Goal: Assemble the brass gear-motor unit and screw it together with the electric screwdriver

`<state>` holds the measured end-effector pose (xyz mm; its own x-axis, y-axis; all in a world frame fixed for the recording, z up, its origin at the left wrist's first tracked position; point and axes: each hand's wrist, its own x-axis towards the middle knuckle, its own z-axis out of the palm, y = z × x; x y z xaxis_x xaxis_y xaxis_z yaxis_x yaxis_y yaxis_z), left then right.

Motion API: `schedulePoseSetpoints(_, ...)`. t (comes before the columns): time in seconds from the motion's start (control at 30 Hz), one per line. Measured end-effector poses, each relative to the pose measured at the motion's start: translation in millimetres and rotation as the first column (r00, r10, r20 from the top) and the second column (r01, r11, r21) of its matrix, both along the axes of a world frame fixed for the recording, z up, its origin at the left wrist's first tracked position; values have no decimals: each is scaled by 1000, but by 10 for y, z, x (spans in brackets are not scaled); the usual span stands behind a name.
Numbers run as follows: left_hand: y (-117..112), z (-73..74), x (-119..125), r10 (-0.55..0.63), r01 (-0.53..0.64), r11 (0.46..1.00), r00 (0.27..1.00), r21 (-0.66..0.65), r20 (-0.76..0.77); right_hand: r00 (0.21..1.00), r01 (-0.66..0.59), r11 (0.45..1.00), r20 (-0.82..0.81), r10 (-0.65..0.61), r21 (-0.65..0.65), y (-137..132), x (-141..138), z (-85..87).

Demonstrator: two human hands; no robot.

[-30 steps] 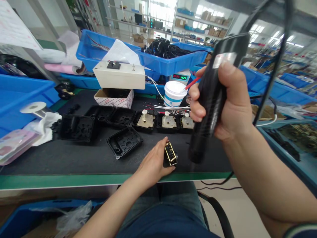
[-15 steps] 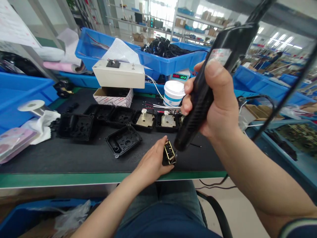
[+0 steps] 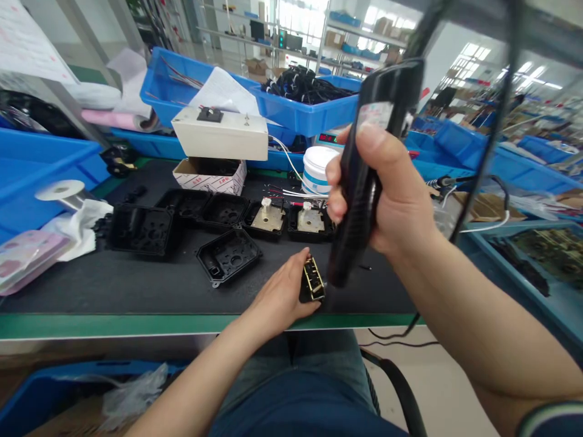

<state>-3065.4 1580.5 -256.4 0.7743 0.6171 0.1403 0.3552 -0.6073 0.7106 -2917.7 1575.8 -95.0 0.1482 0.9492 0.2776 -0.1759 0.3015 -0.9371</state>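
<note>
My right hand (image 3: 392,194) is wrapped round a black electric screwdriver (image 3: 364,176), held nearly upright with its tip just to the right of a small black part with brass contacts (image 3: 312,280). My left hand (image 3: 280,297) pinches that part on the black mat (image 3: 136,285) near the bench's front edge. A cable runs up from the screwdriver's top out of view.
Several black plastic housings (image 3: 230,255) lie on the mat, some fitted with plates (image 3: 268,217). Behind stand a white tub (image 3: 319,170), a cream box (image 3: 221,133) on a carton, and blue bins (image 3: 310,112) of cables. A tape reel (image 3: 61,191) sits left.
The screwdriver has swung from right of the part to upright just beside it, tip now close to it. My left hand has kept the part in the same spot.
</note>
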Motion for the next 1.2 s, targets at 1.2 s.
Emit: schedulePoseSetpoints(1.2,-9,52,-23,-19,20,999,1000,-32,13,970,233,972,-79,-229,38,40,112,2)
